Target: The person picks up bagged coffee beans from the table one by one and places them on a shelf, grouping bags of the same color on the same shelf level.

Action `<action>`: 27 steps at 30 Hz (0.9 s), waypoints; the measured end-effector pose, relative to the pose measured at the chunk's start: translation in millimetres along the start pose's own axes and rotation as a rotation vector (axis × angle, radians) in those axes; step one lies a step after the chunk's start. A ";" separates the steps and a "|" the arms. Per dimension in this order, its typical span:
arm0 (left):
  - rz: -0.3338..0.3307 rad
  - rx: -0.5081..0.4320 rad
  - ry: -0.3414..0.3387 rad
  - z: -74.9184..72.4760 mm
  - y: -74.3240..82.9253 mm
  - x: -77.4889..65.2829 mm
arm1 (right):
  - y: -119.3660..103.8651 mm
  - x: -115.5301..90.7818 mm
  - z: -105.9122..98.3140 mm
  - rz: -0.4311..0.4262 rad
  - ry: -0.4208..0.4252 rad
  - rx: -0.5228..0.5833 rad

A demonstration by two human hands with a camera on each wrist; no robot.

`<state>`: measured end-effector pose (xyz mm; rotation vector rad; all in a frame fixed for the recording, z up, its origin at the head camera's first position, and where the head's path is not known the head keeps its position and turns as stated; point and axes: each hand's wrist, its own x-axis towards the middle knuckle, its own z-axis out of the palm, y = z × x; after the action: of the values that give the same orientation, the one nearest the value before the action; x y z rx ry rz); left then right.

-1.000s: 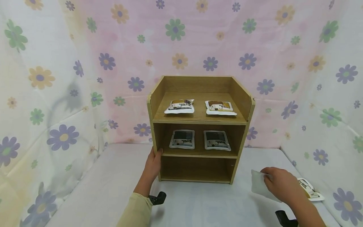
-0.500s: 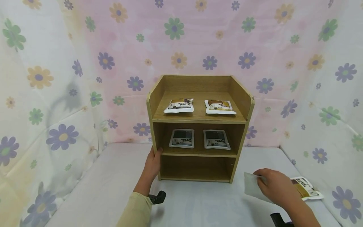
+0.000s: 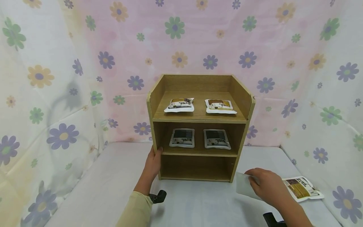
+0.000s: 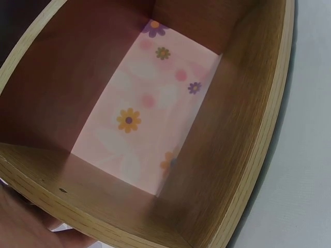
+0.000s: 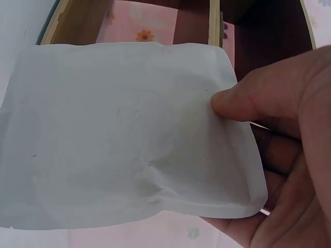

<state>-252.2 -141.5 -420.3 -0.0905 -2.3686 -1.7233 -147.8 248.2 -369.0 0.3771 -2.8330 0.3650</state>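
Observation:
My left hand (image 3: 152, 164) grips the left side panel of a wooden shelf (image 3: 198, 120), thumb at the front edge near the middle board. In the left wrist view part of that hand (image 4: 26, 222) shows beside the lowest compartment (image 4: 232, 134). My right hand (image 3: 269, 186) pinches a flat white packet (image 3: 245, 186) by its edge, right of the shelf's lower end. The right wrist view shows the packet's plain side (image 5: 119, 134), with the thumb (image 5: 248, 98) pressed on it and fingers behind.
Two white-and-brown packets, left (image 3: 180, 105) and right (image 3: 220, 107), lie on the top shelf. Two dark-labelled packets, left (image 3: 182, 138) and right (image 3: 216, 139), lie on the middle one. Another brown-labelled packet (image 3: 302, 188) rests on the white table (image 3: 113, 189) at right. Flowered cloth (image 3: 198, 41) surrounds the table.
My right hand has moved left toward the shelf with the white packet, uncovering more of the brown-labelled packet on the table. The left hand keeps its grip on the shelf.

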 end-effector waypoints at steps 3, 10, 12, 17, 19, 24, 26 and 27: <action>0.004 0.006 0.004 0.1 0.4 -0.3 | -4.2 2.1 2.4 -0.004 -0.004 0.015; 0.002 0.007 0.001 0.7 -0.7 0.8 | -13.7 5.3 7.5 -0.032 0.059 0.024; -0.003 0.004 -0.004 0.8 -1.7 1.3 | -15.9 6.8 9.4 -0.041 0.070 0.022; 0.003 -0.003 -0.003 0.7 -2.1 2.3 | -22.4 11.1 13.9 -0.055 0.092 0.020; 0.004 -0.005 0.000 0.6 -1.3 1.5 | -25.0 12.7 16.1 -0.058 0.099 0.027; -0.008 -0.005 0.003 0.5 -1.3 -0.2 | -31.0 16.3 21.9 -0.053 0.104 0.054; -0.012 -0.007 0.002 0.5 -1.9 0.1 | -33.4 17.4 24.9 -0.060 0.120 0.061; -0.017 -0.011 0.000 0.6 -1.8 0.2 | -34.2 17.9 26.2 -0.067 0.130 0.061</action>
<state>-252.8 -141.5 -422.1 -0.0727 -2.3669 -1.7437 -160.5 205.0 -381.2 0.4432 -2.6806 0.4462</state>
